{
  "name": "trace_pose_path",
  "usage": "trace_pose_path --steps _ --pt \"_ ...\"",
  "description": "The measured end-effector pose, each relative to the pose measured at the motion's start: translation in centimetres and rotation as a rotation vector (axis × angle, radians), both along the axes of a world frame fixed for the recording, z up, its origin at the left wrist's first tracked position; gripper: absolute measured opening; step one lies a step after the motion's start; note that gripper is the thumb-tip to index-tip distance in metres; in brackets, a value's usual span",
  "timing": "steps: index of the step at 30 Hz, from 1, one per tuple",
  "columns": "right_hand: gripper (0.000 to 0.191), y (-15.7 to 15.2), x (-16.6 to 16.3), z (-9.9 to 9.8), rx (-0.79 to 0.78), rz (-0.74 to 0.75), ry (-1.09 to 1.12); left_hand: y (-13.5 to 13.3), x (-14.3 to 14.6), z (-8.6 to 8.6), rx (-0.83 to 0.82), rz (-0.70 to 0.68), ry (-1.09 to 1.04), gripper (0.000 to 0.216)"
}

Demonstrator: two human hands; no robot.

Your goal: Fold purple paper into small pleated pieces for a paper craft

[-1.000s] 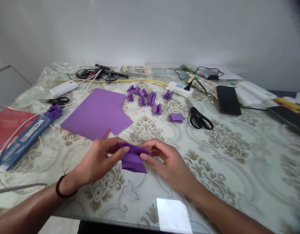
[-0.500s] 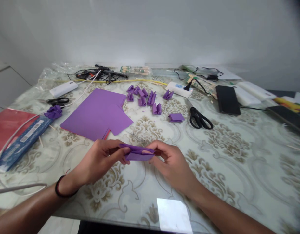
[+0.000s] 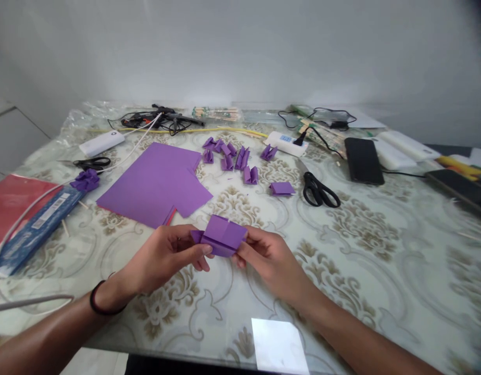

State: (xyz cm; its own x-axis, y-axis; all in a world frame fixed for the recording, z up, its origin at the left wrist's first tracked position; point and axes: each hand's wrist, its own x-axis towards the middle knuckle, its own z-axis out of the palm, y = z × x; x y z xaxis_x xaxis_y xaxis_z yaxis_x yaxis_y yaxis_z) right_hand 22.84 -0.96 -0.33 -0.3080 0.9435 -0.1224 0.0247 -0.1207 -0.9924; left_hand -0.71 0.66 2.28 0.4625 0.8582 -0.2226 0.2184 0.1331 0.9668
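A piece of folded purple paper (image 3: 225, 234) is being held over the near part of the surface (image 3: 353, 291), pinched at one end by the left hand (image 3: 165, 255) and at the other by the right hand (image 3: 263, 255). Looks mid-fold, at a guess; for another crease, the edges would need to be lined up and pressed evenly. Small folded purple pieces (image 3: 250, 175) are scattered beyond. On the blue packet (image 3: 19, 245) off left, a barcode label (image 3: 50, 211) can be made out, but the lettering's too blurry to be read.
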Motion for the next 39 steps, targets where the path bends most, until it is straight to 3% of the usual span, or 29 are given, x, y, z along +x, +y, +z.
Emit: trace_pose_path --steps 5,9,12,15,21,26,31,39 --pt "0.048 -0.2 0.0 -0.2 0.063 0.052 0.074 0.0 0.1 -0.5 -0.029 0.015 -0.060 0.020" --pt "0.028 -0.7 -0.1 -0.1 0.103 -0.024 0.072 -0.2 0.0 -0.5 -0.005 0.020 -0.054 0.023" --pt "0.034 -1.0 -0.3 -0.1 0.198 -0.101 0.023 -0.3 0.1 -0.5 0.006 0.010 -0.027 0.024" --pt "0.010 -0.9 -0.5 -0.1 0.270 -0.113 -0.034 -0.4 0.2 -0.3 0.004 -0.012 0.017 0.025" --pt "0.018 -0.6 -0.4 0.1 0.273 -0.124 -0.100 -0.7 0.2 -0.6 -0.076 0.008 -0.024 0.020" --pt "0.020 -0.6 -0.3 -0.3 0.299 -0.147 -0.110 -1.0 0.2 -1.5 0.008 0.071 -0.180 0.047" --pt "0.019 -0.3 -0.2 -0.9 0.325 -0.178 -0.094 -1.2 0.0 -1.1 0.091 0.043 -0.152 0.025" --pt "0.018 -0.1 -0.3 -0.9 0.284 -0.200 -0.067 -0.9 0.3 -0.7 0.038 0.076 -0.239 0.018"
